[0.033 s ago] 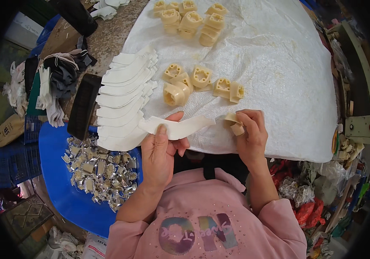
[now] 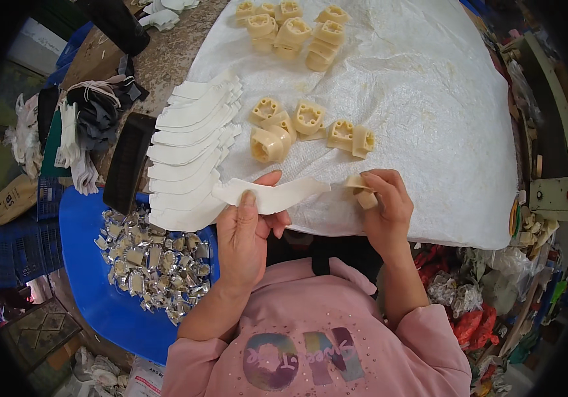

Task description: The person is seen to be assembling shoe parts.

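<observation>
My left hand (image 2: pixel 241 241) pinches a curved white strip (image 2: pixel 274 198) between thumb and fingers, near its left end. The strip's narrow right end points toward a cream plastic piece (image 2: pixel 365 199), which the fingers of my right hand (image 2: pixel 391 215) hold just above the cloth's front edge. That piece is partly hidden by my fingers. Beyond my hands several cream hollow plastic caps (image 2: pixel 310 116) with holes in their ends lie in a loose cluster. To the left, overlapping white strips (image 2: pixel 181 173) form a fanned row.
More cream caps (image 2: pixel 294 32) stand at the far side of the white woven sheet (image 2: pixel 429 132). A blue tub (image 2: pixel 89 264) of silvery and beige bits (image 2: pixel 158 261) sits at lower left, beside a black brush (image 2: pixel 130 162). Red bags (image 2: pixel 479 324) and clutter lie at lower right.
My right hand has turned the cream plastic piece slightly and shifted a little. The left hand and its white strip have stayed in place.
</observation>
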A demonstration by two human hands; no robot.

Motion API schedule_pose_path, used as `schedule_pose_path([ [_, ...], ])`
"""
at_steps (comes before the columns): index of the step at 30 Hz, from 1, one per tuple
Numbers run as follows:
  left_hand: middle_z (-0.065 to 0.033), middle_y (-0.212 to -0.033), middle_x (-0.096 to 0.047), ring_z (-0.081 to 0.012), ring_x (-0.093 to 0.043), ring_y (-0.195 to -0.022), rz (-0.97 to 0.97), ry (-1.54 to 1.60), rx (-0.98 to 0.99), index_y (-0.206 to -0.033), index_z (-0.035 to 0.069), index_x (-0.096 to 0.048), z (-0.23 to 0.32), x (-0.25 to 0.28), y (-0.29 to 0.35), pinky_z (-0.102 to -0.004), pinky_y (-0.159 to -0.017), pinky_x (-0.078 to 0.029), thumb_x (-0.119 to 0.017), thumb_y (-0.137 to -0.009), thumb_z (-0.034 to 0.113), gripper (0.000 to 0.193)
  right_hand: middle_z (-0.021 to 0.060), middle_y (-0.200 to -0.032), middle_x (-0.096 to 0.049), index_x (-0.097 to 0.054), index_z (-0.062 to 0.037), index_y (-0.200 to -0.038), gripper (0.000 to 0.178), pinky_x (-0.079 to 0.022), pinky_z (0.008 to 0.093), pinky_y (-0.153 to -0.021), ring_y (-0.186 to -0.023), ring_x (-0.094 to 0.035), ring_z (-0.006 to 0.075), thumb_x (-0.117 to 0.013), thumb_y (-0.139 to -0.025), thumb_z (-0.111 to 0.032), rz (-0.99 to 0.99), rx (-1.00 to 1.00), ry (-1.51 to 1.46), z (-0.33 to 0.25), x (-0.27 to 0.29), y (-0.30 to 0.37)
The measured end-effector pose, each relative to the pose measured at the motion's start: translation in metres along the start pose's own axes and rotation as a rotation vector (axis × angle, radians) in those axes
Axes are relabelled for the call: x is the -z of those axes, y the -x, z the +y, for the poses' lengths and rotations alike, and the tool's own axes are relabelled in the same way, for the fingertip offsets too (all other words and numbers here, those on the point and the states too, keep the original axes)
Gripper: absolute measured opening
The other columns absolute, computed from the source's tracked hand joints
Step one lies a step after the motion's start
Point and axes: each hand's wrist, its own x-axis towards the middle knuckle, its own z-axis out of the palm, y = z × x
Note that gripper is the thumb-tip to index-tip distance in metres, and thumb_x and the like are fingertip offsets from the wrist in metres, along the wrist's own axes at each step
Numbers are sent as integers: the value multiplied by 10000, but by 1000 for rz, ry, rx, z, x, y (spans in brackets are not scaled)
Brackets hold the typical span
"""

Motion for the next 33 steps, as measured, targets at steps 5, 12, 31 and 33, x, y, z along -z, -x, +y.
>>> schedule_pose_path([
  [5,-147,-1105,-583,-123,-562,-845,25,-53,-102,-1218,-103,-482,-1,-6,3,-265,-726,-460,-323,-1015,238,427,179,-1001,-591,-530,-43,-1141,387,-522,353,-717,-897,-600,280,-623,-785,78,80,195,-491,-46,-1,-18],
  [12,-190,-1179,-553,-171,-576,-1022,-153,-41,-117,-1238,-126,-448,10,-19,12,-276,-887,-468,-294,-1016,218,437,166,-1047,-598,-545,-51,-1102,419,-489,360,-717,-859,-580,299,-664,-718,71,129,480,-414,-48,-40,-21],
  [31,-218,-1238,-504,-231,-522,-1118,-91,-256,-80,-1248,-152,-408,11,-22,23,-340,-971,-408,-312,-1006,244,474,74,-945,-637,-580,-82,-993,348,-361,389,-701,-780,-525,247,-663,-661,-22,177,559,-82,-44,-40,-22],
  [33,-219,-1238,-501,-241,-511,-1134,-150,-428,-181,-1256,-154,-397,8,-18,20,-342,-987,-390,-307,-1006,251,485,49,-932,-639,-580,-98,-977,338,-326,394,-710,-775,-509,235,-665,-654,-48,197,554,-59,-42,-43,-26],
])
